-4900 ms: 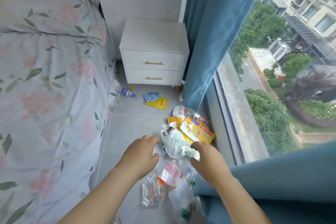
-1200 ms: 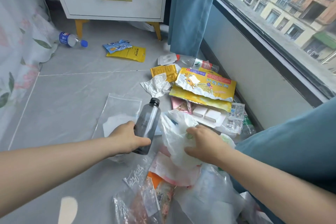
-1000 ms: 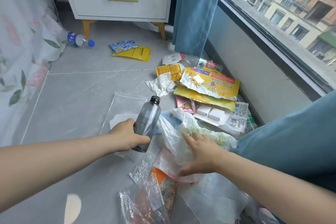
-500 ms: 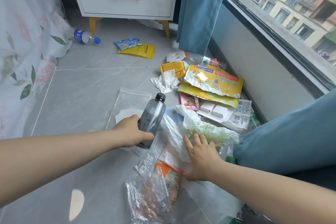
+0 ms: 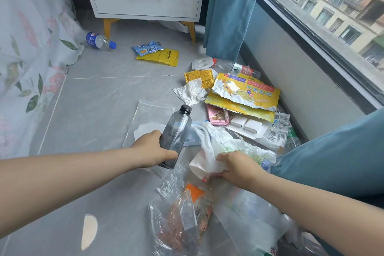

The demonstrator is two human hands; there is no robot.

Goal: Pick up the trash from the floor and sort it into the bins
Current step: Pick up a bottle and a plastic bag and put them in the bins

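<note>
Down on the grey tile floor (image 5: 93, 100), near the centre of my view, my left hand (image 5: 152, 149) is wrapped round the lower body of a dark see-through bottle (image 5: 177, 131). Fingers and thumb are closed firmly on it, and its black cap leans toward one o'clock. I cannot tell whether its base touches the tiles.

At three o'clock from that hand, my right hand (image 5: 236, 167) has its fingers curled into a thin white plastic bag (image 5: 209, 149), bunching it. The bag lies on the litter heap, just beside the bottle.

A clear zip bag (image 5: 149, 116) lies flat at eleven o'clock from my left hand, partly behind the bottle. Toward one o'clock sit a crumpled white paper (image 5: 190, 93), a big yellow snack bag (image 5: 245, 93) and a pink wrapper (image 5: 218, 117) tucked under its edge.

Farther off at twelve o'clock, a blue packet (image 5: 147, 48) overlaps a yellow pouch (image 5: 164, 58). At eleven o'clock a water bottle (image 5: 97, 40) with a blue cap lies on its side near the floral bedsheet (image 5: 27, 48). At six o'clock lies a crinkled clear wrapper (image 5: 176, 224).
</note>
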